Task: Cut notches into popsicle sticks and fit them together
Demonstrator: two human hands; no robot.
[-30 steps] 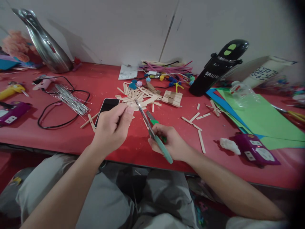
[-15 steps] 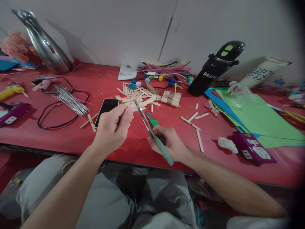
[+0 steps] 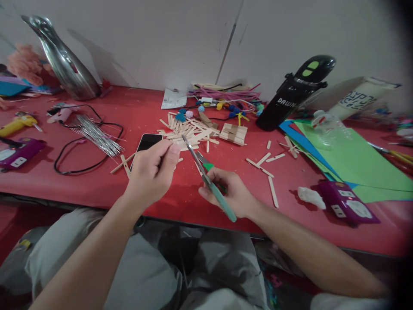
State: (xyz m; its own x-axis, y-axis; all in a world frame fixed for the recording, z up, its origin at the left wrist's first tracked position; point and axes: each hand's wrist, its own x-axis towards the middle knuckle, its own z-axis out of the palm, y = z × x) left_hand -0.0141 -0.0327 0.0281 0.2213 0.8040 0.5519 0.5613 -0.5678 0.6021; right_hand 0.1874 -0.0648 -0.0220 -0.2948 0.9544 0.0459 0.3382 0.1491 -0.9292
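Dim indoor light, dark vignette at right.

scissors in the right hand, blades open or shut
Open: the scissors in the right hand show two blades spread apart in a narrow V.

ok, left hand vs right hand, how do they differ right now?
The left hand is curled in a fingertip pinch, its content too small to tell; the right hand wraps the green-handled scissors. The left hand sits higher, by the phone; the right hand lower, near the table edge. Both are bare and meet at the blades.
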